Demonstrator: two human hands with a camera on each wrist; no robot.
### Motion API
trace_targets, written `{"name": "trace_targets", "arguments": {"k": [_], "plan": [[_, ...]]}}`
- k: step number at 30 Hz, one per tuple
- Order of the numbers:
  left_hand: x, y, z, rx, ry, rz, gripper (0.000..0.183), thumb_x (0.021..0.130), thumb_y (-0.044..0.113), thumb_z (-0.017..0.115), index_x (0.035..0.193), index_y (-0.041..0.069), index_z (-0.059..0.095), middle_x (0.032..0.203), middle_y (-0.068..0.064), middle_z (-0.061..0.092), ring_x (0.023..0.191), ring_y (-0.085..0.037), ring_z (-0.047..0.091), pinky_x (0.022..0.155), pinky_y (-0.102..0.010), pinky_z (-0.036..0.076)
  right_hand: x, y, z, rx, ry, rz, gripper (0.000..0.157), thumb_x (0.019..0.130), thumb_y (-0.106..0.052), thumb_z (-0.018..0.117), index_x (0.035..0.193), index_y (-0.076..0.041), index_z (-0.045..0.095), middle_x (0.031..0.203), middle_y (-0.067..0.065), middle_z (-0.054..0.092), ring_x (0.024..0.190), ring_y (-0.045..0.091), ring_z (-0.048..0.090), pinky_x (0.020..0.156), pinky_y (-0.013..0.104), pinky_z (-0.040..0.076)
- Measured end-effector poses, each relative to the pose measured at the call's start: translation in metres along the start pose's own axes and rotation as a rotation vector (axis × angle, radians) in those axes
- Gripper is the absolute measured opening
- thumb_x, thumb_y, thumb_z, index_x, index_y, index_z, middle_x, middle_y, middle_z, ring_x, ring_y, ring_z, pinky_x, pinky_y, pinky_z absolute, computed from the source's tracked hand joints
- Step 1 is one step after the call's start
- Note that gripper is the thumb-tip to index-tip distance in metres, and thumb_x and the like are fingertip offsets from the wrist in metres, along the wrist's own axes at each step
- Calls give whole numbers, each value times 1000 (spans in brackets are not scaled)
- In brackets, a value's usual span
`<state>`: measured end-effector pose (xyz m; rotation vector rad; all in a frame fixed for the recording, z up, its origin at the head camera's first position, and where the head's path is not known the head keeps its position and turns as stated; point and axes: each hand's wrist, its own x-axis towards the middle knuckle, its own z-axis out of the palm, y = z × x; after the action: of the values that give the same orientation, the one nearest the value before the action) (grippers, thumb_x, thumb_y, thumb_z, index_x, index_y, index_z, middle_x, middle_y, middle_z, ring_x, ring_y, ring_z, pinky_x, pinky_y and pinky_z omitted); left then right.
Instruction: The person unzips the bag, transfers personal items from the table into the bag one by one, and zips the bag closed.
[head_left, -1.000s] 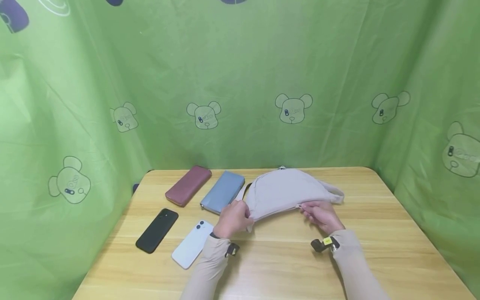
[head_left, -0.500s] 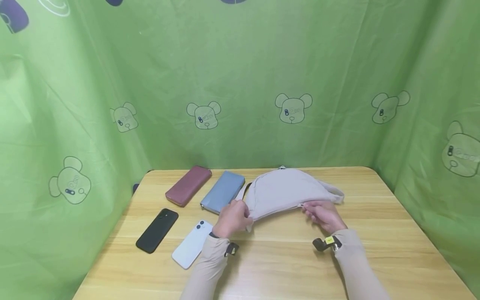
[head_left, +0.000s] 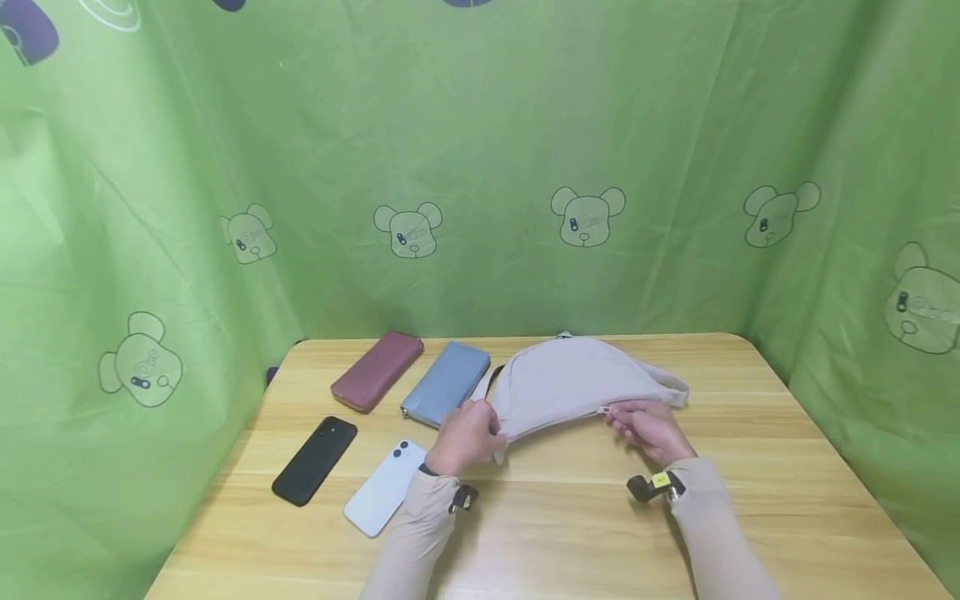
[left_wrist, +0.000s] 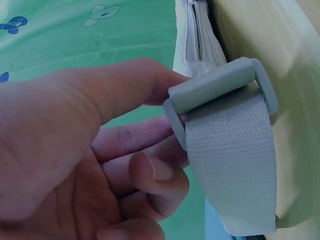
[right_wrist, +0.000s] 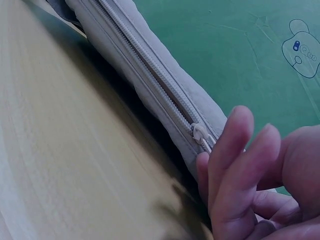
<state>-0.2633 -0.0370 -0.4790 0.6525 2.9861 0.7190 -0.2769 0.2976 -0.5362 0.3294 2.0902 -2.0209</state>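
A pale grey-beige belt bag [head_left: 577,379] lies toward the back of the table, its zipped edge facing me. My left hand [head_left: 467,437] grips the bag's left end, beside a plastic strap adjuster [left_wrist: 215,85] and folded webbing strap [left_wrist: 232,165]; the fingertips are partly hidden behind them in the left wrist view. At the bag's right side, my right hand [head_left: 652,429] pinches the zipper pull [head_left: 603,410]. In the right wrist view, the zipper teeth [right_wrist: 150,62] are parted behind the slider [right_wrist: 200,132], leaving a narrow gap.
Left of the bag lie a blue wallet [head_left: 446,383] and a maroon wallet [head_left: 377,372]. Nearer me are a black phone [head_left: 314,462] and a white phone [head_left: 384,489], the latter close to my left wrist. Green curtains [head_left: 495,275] surround the wooden table [head_left: 570,533].
My right hand has shifted slightly to the right along the bag's edge with the zipper pull. The left hand and the bag have stayed in place.
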Motion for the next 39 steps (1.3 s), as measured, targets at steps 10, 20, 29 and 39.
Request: {"name": "trace_targets", "arguments": {"k": [10, 20, 29, 39], "plan": [[0, -1, -1, -9, -6, 6, 39, 78, 13, 76, 49, 21, 52, 53, 11, 45, 55, -7, 40, 48, -23, 31, -1, 1, 1, -7, 0, -14, 28, 101, -6, 62, 122, 11, 63, 84, -4, 74, 63, -1, 60, 52, 13, 50], [0, -1, 0, 2, -8, 3, 36, 78, 15, 77, 51, 20, 54, 54, 11, 46, 55, -8, 41, 48, -24, 32, -1, -1, 1, -17, 15, -3, 25, 101, -6, 61, 120, 9, 65, 85, -3, 74, 64, -1, 60, 54, 13, 51], [0, 0, 0, 8, -4, -10, 16, 79, 17, 79, 65, 17, 71, 73, 5, 68, 65, -10, 53, 59, -26, 44, 0, 0, 1, -22, 28, 6, 29, 101, -6, 60, 125, 11, 61, 86, -3, 74, 65, -1, 60, 54, 12, 51], [-1, -1, -1, 0, 6, -7, 15, 78, 14, 78, 65, 16, 70, 73, 2, 69, 65, -11, 52, 57, -26, 43, 1, 1, -1, -27, 23, -17, 23, 101, -5, 59, 119, 9, 64, 84, -4, 73, 63, -2, 59, 54, 12, 52]]}}
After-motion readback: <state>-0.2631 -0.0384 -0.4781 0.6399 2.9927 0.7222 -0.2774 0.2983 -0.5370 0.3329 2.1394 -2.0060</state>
